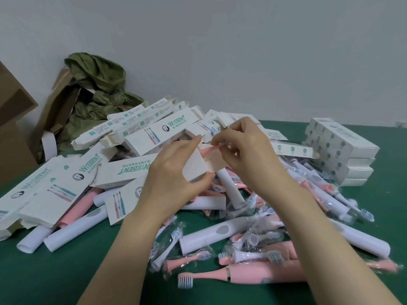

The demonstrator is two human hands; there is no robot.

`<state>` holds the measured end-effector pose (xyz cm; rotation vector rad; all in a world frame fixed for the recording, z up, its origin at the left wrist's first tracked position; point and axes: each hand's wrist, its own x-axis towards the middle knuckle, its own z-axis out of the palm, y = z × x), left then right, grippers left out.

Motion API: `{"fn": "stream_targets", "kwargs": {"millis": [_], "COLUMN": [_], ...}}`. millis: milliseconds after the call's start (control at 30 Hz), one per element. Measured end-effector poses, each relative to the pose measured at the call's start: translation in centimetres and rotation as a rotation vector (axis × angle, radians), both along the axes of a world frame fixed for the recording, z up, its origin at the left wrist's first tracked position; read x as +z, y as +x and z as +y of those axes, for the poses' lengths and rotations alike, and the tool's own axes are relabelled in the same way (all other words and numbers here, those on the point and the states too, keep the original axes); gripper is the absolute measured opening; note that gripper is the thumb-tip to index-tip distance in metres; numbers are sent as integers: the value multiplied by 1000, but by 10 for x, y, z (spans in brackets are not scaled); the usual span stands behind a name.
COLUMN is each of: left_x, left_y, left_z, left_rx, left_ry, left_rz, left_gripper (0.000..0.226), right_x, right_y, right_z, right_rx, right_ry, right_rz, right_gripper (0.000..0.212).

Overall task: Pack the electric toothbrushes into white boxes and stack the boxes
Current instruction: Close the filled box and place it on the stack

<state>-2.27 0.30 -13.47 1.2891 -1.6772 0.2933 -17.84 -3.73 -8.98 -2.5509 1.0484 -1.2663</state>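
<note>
— What shows of the person?
— Two bare hands, the left hand (174,172) and the right hand (248,155), both with slim fingers.
— Sleeves?
— The left forearm (123,249) and right forearm (326,238) are bare down to the frame's edge.

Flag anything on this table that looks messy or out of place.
Only the stack of boxes at the right is tidy. The loose boxes at the centre and left lie heaped at all angles, one upside down, and toothbrushes and wrapped brush heads are strewn across the green table. Nothing looks broken.
</note>
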Motion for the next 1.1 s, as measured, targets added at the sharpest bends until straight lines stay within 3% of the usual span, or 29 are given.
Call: {"fn": "stream_targets", "kwargs": {"millis": [67,167,267,400,467,567,700,833,900,1000,1100], "left_x": [1,3,3,4,3,3,1,0,0,-1,-1], "left_y": [-1,-2,-2,-3,-4,-3,-3,-1,-1,0,5], "left_z": [0,1,2,3,3,1,0,0,-1,-1,-1], "left_rx": [-1,3,17,31,37,42,12,25,22,21,13], "left_ry": [-14,-22,-34,-22,-3,18,14,-14,-10,-14,9], "left_rz": [10,21,11,24,24,-4,-12,-45,-42,-35,-28], "left_gripper": [65,64,64,64,64,63,62,62,61,66,78], "right_x": [-3,-4,-6,-16,-22,-29,-27,-30,-32,-34,-33], "right_y": [9,11,11,23,28,32,27,26,26,22,16], "right_z": [4,3,5,8,8,7,3,2,-1,-4,-7], "right_rx": [20,-26,-22,31,31,42,22,78,53,-103,-73], "right_ry": [12,209,340,286,211,155,183,190,207,238,452], "right_rz": [-83,-366,-554,-561,-472,-199,-187,-39,-86,-368,-549], "right_gripper": [28,35,21,12,11,22,28,41,39,30,28]}}
